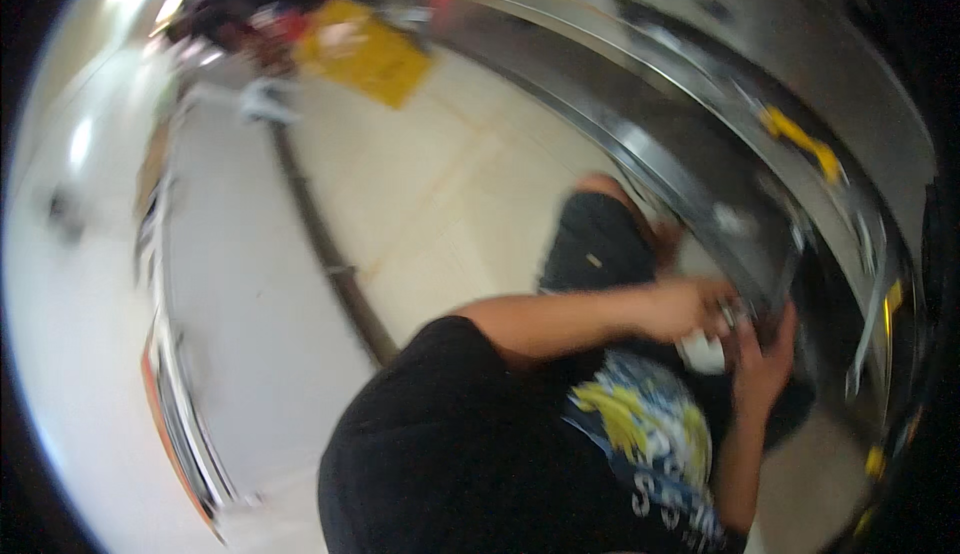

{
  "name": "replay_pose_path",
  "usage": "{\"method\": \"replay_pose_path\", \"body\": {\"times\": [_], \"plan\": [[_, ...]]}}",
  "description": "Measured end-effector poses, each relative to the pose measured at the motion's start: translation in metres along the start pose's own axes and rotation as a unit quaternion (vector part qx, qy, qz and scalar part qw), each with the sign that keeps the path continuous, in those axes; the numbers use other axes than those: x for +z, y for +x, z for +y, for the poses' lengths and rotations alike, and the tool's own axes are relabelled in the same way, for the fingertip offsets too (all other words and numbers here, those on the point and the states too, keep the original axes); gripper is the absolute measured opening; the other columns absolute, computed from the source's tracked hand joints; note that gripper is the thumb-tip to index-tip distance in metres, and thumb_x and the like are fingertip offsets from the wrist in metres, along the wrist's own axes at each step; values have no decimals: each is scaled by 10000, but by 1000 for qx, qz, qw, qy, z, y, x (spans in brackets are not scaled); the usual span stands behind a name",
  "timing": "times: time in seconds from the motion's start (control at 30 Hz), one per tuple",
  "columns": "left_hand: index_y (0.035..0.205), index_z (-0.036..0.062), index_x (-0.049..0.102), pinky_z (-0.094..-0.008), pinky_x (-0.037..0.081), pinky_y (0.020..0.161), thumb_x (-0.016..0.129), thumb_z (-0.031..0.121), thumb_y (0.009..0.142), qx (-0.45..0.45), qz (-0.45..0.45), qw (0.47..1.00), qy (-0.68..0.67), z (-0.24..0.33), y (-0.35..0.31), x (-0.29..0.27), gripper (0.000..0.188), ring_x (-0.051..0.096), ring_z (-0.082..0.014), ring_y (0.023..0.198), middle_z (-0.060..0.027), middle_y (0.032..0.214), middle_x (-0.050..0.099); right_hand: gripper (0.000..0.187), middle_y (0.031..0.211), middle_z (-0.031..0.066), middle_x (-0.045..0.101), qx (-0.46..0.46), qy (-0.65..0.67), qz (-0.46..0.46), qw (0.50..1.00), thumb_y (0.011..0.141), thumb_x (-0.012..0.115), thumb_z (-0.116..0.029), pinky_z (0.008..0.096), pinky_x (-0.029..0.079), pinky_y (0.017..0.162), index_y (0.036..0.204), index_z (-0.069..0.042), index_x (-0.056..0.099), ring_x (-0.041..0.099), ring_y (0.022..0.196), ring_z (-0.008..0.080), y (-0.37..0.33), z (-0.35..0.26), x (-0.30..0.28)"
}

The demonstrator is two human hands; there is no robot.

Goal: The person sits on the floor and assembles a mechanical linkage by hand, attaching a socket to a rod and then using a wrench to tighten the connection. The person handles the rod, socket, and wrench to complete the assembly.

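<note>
Close together in front of my body, at the near edge of a dark metal workbench (650,144), are both my hands. The fingers of my left hand (680,309) are closed around a small shiny metal piece (735,312), too blurred to name further. My right hand (762,364) comes up from below with its thumb against that piece. Its fingers curl round something dark beside the bench edge that I cannot make out. A small white patch (703,352) shows just under my left hand; blur hides what it is.
On the bench lie a yellow-handled tool (800,142) and long thin metal parts (870,324). To the left stands a long grey-topped table (250,284) with a dark edge. Farther off, a yellow sheet (365,54) is near a cluttered end. Pale tiled floor (450,174) runs between.
</note>
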State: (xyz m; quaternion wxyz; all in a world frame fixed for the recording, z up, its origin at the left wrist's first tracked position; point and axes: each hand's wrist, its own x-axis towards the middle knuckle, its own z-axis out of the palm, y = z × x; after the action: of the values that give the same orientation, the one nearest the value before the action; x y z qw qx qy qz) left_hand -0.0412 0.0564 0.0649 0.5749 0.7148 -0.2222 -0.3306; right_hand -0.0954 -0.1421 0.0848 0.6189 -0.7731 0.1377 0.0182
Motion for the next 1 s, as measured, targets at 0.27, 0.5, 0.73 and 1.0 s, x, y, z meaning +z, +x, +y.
{"method": "replay_pose_path", "body": {"times": [0.27,0.5,0.73,1.0], "plan": [[1323,91,514,-188,293,425,621,190,983,-160,30,891,-424,27,-13,-27,370,402,-52,525,-44,887,604,576,1113,109,681,-17,-25,-21,999,899,708,-160,324,489,940,1417,-59,477,653,998,180,-10,10,-18],[1287,71,530,-183,285,431,645,249,977,-168,27,901,-398,30,-13,-24,375,377,-45,534,-41,902,576,444,1167,141,683,-37,-47,-29,998,918,681,-181,331,489,960,1325,-53,555,660,1093,185,-21,10,-15],[1301,56,524,-177,276,431,646,251,976,-167,15,895,-413,33,-14,-20,398,366,-46,521,-44,897,576,437,1078,123,700,-29,-80,-36,996,922,681,-196,325,512,896,1315,-51,559,679,1002,178,-17,0,-17],[1285,59,515,-193,309,447,620,243,995,-149,14,946,-288,34,-12,-10,360,442,-56,546,-47,865,614,513,994,96,692,-16,41,-31,999,917,695,-159,319,522,826,1376,-52,494,652,883,145,-6,9,-7]]}}
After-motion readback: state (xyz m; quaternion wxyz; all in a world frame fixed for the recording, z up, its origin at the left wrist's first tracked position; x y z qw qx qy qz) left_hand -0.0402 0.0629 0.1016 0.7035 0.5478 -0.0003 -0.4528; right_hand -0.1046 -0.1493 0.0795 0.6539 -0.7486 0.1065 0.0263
